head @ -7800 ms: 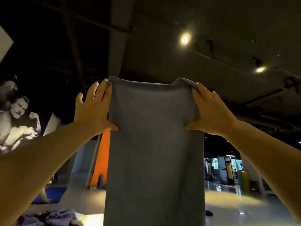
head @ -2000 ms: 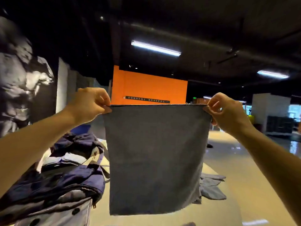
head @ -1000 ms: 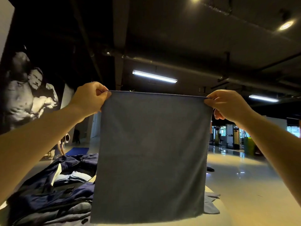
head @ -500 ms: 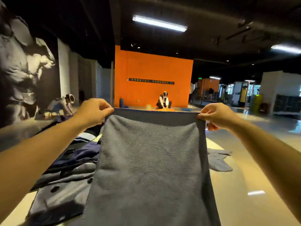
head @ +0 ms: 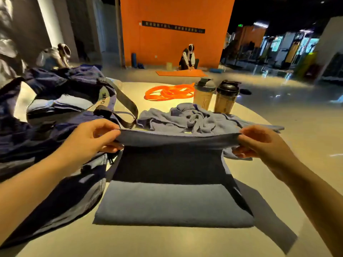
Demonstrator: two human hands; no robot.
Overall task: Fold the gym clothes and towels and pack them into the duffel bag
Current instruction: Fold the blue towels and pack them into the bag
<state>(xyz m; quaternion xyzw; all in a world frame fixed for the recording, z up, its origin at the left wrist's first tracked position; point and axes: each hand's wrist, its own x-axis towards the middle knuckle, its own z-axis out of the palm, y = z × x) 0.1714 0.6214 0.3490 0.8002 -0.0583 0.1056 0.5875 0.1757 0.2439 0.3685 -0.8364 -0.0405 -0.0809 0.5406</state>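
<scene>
holding a grey-blue towel [head: 174, 201] by its two far corners, the left hand [head: 91, 140] and the right hand [head: 263, 143] each pinch a corner between curled fingers and thumb, lifted just above a pale desk [head: 167, 242]. the towel's near half lies flat on the desk, its near edge straight and parallel to the viewer; the far half rises to a taut edge stretched between the hands. bare desk shows in front of the towel and to its right, up to the desk's curved right rim. on the left, touching the towel's left edge, sits an open navy duffel bag [head: 46, 138] with a grey strap [head: 126, 108] looped toward the middle; white letters on the bag read partly as "ue", the rest hidden. just beyond the raised edge lies a crumpled grey towel [head: 194, 119]. behind it stand two shaker bottles [head: 215, 95] side by side, near a coiled orange band [head: 168, 92]. on the far orange wall [head: 176, 12] hangs a dark strip of writing, too small to read.
</scene>
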